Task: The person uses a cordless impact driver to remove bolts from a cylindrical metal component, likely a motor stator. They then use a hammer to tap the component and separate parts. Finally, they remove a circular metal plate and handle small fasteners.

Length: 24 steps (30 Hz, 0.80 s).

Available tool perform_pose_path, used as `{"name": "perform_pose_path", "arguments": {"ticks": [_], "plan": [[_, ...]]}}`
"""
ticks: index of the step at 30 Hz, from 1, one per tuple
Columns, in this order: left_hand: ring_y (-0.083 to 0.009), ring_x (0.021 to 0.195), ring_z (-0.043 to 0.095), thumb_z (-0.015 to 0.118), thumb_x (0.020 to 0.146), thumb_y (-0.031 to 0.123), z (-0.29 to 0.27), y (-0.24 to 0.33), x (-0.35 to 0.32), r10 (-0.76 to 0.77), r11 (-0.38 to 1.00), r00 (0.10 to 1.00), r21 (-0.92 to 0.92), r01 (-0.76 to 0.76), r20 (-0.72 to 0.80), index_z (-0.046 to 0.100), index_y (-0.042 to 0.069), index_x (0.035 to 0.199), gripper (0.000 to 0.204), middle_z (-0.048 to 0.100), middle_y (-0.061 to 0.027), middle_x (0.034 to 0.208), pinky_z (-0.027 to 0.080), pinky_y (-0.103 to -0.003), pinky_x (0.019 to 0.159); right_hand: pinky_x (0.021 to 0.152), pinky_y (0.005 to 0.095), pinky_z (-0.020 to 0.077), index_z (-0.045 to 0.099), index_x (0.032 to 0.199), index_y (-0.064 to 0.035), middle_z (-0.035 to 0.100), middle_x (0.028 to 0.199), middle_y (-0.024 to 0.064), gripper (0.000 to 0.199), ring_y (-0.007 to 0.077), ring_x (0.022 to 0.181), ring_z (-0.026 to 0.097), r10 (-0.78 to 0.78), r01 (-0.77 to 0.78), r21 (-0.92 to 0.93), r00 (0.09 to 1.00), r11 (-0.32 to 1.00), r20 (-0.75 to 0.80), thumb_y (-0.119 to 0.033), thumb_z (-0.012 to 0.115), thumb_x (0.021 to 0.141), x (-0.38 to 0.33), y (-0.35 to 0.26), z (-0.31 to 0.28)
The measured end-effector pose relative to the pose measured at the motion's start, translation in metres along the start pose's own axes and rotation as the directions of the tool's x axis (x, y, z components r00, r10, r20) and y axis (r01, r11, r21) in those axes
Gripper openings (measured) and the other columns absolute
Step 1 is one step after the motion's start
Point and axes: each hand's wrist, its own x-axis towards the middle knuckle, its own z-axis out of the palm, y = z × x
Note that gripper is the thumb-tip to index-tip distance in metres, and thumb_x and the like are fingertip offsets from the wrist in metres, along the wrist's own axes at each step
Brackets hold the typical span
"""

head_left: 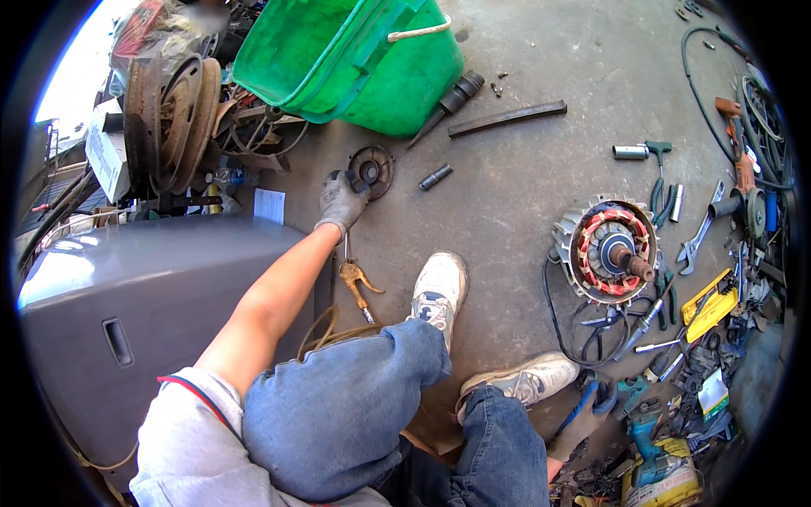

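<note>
In the head view, floor point(507, 203) gives us room between the round metal cover point(370, 171) and the motor point(615, 252), with a short dark tube point(436, 177) lying there. Our left hand point(342, 201) meets the cover's near edge; we cannot tell whether it grips. A gray box point(182, 287) flanks that arm, a green bucket point(410, 76) stands beyond. Our right hand point(583, 414), its hold unclear, is near a teal power tool point(645, 435).
</note>
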Motion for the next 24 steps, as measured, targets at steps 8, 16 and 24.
{"name": "perform_pose_path", "arguments": {"ticks": [8,16,24], "plan": [[-0.0369,0.126,0.057,0.077,0.082,0.043,0.023,0.007,-0.001,0.173,0.983,0.977,0.040,-0.179,0.125,0.051,0.011,0.145,0.075,0.056,-0.0185,0.142,0.047,-0.044,0.104,0.098,0.0356,0.0486,0.055,0.134,0.0072,0.061,0.127,0.0160,0.041,0.0229,0.112,0.059,-0.055,0.039,0.167,0.994,0.985,0.096,-0.019,0.059,0.103,0.002,-0.015,0.016],[-0.0377,0.102,0.067,0.066,0.091,0.038,-0.034,0.031,-0.009,0.254,0.963,0.956,0.051,-0.263,0.145,0.064,0.008,0.121,0.042,0.069,-0.0200,0.119,0.053,-0.047,0.090,0.097,0.0344,0.0494,0.054,0.133,0.0099,0.063,0.124,0.0177,0.040,0.0219,0.112,0.061,-0.077,0.048,0.268,0.992,0.962,0.102,-0.016,0.058,0.103,-0.008,-0.036,0.017],[-0.0151,0.080,0.065,0.052,0.106,0.021,-0.004,0.034,-0.035,0.403,0.552,0.901,-0.828,-0.101,0.159,0.063,0.000,0.118,0.027,0.067,-0.0081,0.096,0.054,-0.031,0.071,0.093,0.0310,0.0525,0.059,0.128,0.0078,0.065,0.115,0.0134,0.034,0.0209,0.104,0.065,-0.033,-0.042,0.285,0.967,0.958,0.252,-0.016,0.059,0.104,-0.013,-0.058,0.031]]}}
